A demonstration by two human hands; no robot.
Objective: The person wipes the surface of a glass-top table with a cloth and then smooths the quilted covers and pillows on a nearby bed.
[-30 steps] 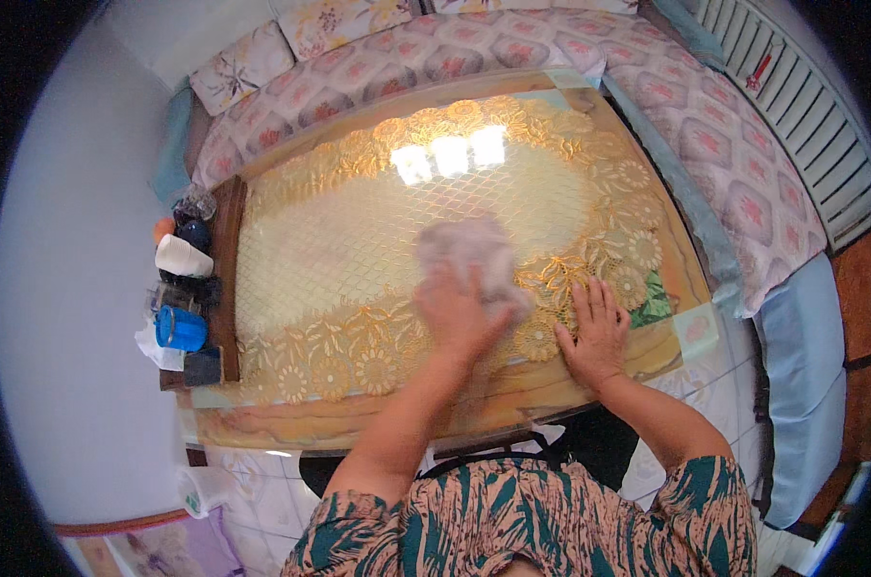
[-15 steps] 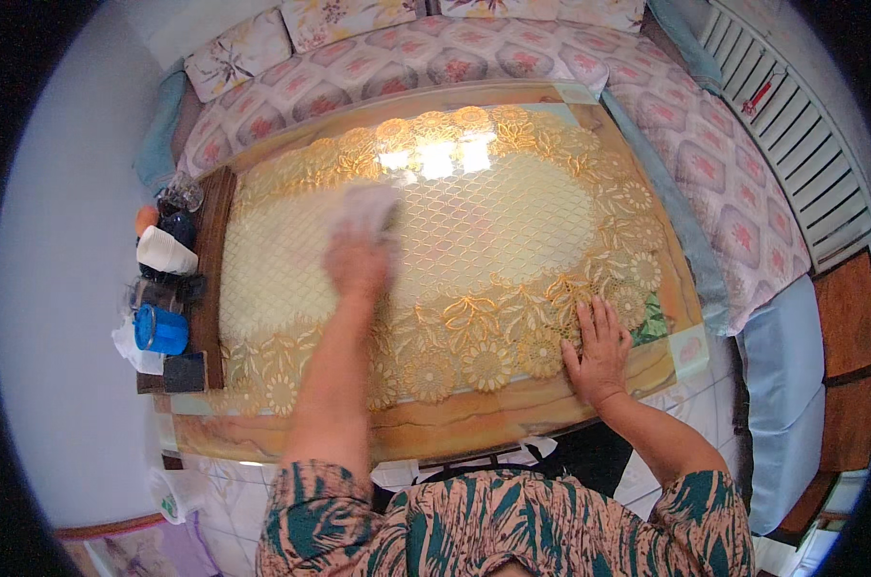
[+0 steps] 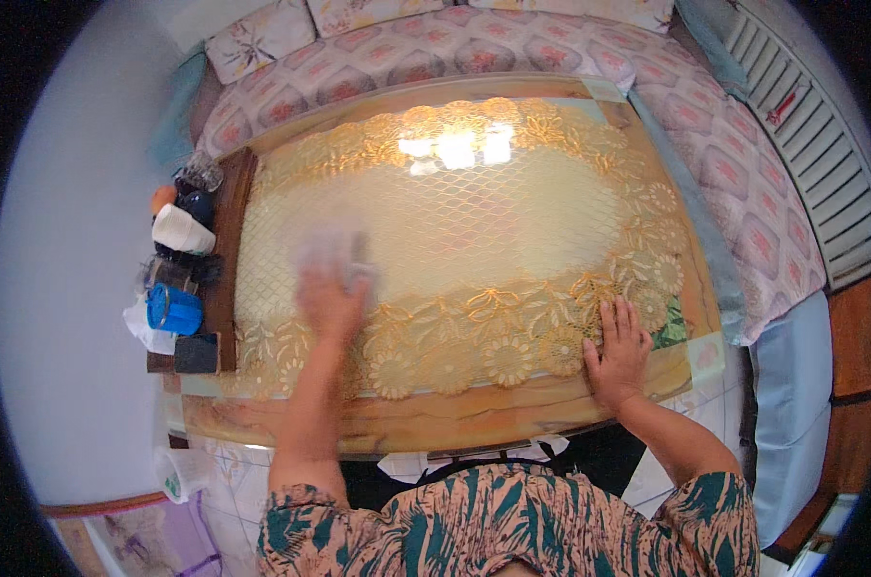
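Observation:
Blurred by motion, my left hand (image 3: 332, 293) presses a pale, crumpled cloth (image 3: 332, 240) onto the left half of the table. Under it lies a gold and cream lace-patterned tablecloth (image 3: 505, 361) with flowers along its border, its surface shiny. Flat near the table's right front edge rests my right hand (image 3: 618, 356), fingers spread and nothing held. The table (image 3: 435, 423) has a marbled brown rim.
A dark wooden tray (image 3: 229, 250) at the table's left end carries a blue mug (image 3: 174, 309), stacked white cups (image 3: 183, 231) and dark containers. A patterned sofa (image 3: 484, 50) wraps the far and right sides. A white bin (image 3: 181, 473) stands on the floor, lower left.
My left hand has moved nearer to me and slightly left with the cloth, over the tablecloth. The view has shifted a little; my right hand stays at the same spot on the table.

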